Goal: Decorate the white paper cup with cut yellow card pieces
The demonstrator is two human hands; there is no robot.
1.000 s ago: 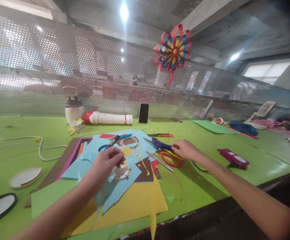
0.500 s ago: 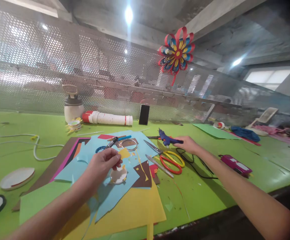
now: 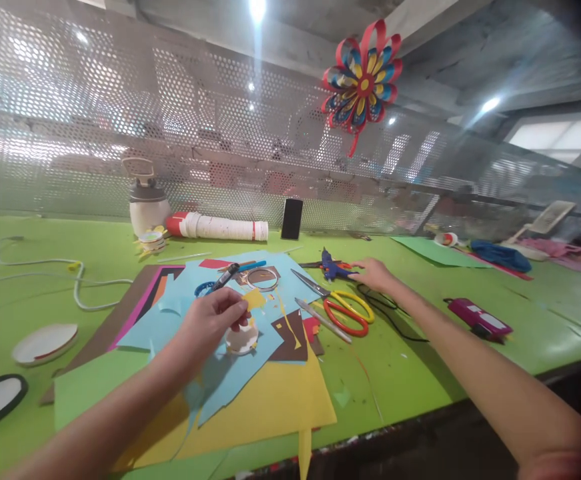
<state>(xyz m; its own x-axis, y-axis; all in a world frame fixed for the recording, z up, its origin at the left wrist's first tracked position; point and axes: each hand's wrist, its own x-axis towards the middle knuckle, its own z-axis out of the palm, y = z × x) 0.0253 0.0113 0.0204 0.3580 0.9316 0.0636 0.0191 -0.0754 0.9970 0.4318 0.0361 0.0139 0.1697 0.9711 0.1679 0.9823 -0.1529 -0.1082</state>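
Note:
My left hand (image 3: 209,321) is closed on a black marker (image 3: 225,276) that sticks up and away from the fingers. A yellow paper scrap (image 3: 255,298) sits at its fingertips. Just beneath lies a small white round piece (image 3: 241,339) on a light blue sheet (image 3: 230,373). My right hand (image 3: 376,274) reaches far across the table, fingers on the handle of a blue glue gun (image 3: 333,265) that stands on the green table (image 3: 420,373). Its black cord (image 3: 387,317) trails under my right forearm.
Scissors with yellow and red handles (image 3: 348,313) lie between my hands. Yellow, brown and green sheets are stacked at the front. A stack of white cups (image 3: 220,228), a phone (image 3: 291,219), a white jar (image 3: 146,208), a pink device (image 3: 477,319) and plates (image 3: 45,343) lie around.
My right hand picked the glue gun off the scissors, carried it farther away and set it upright on the table. My left hand stayed over the white piece.

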